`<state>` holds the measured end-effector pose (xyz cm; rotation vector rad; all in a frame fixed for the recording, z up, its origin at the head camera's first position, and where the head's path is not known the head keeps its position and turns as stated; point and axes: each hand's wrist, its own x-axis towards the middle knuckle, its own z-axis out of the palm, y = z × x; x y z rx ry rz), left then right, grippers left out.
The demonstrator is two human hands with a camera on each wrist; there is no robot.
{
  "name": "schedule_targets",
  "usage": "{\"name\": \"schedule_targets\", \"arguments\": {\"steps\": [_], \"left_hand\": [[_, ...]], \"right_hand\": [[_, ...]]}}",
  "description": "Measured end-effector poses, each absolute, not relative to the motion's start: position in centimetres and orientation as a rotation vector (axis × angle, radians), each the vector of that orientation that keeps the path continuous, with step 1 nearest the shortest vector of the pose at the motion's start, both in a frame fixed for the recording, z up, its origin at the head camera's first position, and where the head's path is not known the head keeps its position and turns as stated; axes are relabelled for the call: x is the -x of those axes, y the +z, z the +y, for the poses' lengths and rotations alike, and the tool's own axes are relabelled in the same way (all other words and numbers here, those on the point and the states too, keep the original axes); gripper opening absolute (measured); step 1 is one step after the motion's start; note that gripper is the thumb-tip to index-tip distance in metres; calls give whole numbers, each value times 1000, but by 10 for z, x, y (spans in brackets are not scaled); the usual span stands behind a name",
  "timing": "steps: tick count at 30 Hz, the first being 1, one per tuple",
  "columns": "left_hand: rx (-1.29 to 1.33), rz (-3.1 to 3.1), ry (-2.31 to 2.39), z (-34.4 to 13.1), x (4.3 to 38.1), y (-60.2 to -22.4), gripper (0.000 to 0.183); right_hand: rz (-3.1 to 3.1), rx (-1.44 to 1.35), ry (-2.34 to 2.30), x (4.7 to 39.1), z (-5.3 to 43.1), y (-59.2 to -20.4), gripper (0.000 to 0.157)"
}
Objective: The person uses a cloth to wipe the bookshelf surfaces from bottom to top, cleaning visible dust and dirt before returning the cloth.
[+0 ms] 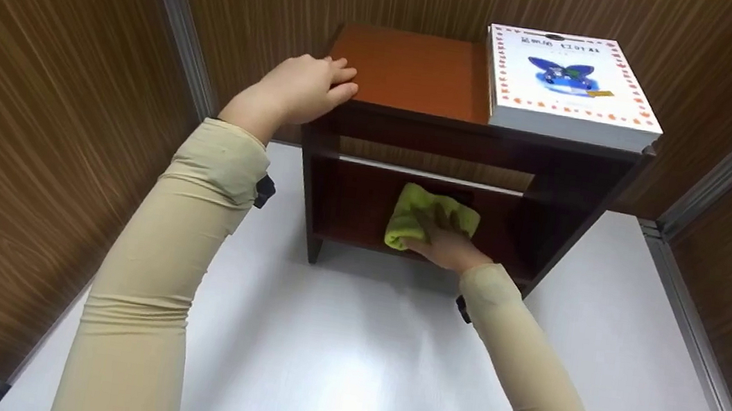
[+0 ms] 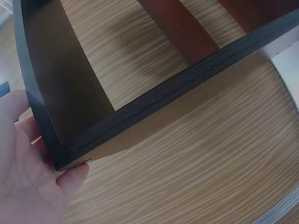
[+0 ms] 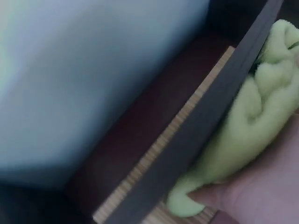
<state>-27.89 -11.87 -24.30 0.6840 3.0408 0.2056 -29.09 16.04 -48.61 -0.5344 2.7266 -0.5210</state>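
A small dark brown bookshelf [image 1: 417, 75] with a reddish-brown top stands against the wall. At its upper left corner, my left hand [image 1: 307, 86] grips the edge; the left wrist view shows the thumb and fingers on either side of the dark frame [image 2: 140, 100]. My right hand [image 1: 448, 243] reaches into the lower level and holds a yellow-green towel [image 1: 406, 217] against the lower board [image 1: 360, 198]. The right wrist view shows the towel [image 3: 252, 126] bunched under the hand, with the thumb along its edge.
A thick white book [image 1: 574, 77] with a blue butterfly picture lies on the right part of the bookshelf's top. Wood-grain panels [image 1: 34, 123] with metal strips enclose the left, back and right sides. The floor [image 1: 349, 343] is white and glossy.
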Motion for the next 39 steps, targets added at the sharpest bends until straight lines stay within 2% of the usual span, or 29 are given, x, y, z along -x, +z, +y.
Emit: {"name": "schedule_targets", "arguments": {"steps": [4, 7, 8, 10, 12, 15, 18, 19, 22, 25, 29, 35, 39], "left_hand": [[-678, 2963, 205, -121, 279, -242, 56], [-663, 2911, 204, -122, 279, -238, 60], [-656, 2895, 205, -123, 279, -237, 62], [-648, 2861, 201, -123, 280, -233, 64], [-644, 2827, 203, -122, 280, -227, 65], [-646, 2788, 183, -122, 282, -219, 64], [-644, 2774, 136, -119, 284, -213, 63], [-640, 2776, 123, -118, 285, -212, 63], [-633, 2799, 111, -115, 286, -210, 61], [-648, 2827, 156, -115, 287, -212, 57], [-656, 2853, 207, -114, 287, -213, 53], [-626, 2864, 239, -115, 286, -216, 53], [-632, 2871, 236, -116, 286, -216, 53]], "right_hand": [[2597, 503, -535, 297, 150, -477, 79], [2479, 576, -506, 298, 145, -463, 59], [2440, 596, -490, 298, 145, -459, 56], [2408, 655, -423, 297, 145, -452, 66], [2440, 724, -338, 296, 145, -448, 70], [2568, 827, -221, 296, 141, -450, 57], [2712, 854, -185, 299, 135, -457, 30], [2758, 876, -168, 301, 133, -461, 26], [2824, 902, -267, 308, 131, -472, 25], [2791, 851, -511, 315, 131, -484, 41], [2715, 615, -931, 317, 127, -489, 58], [2570, 507, -1621, 313, 93, -467, 63], [2402, 548, -2121, 306, 52, -439, 55]]}}
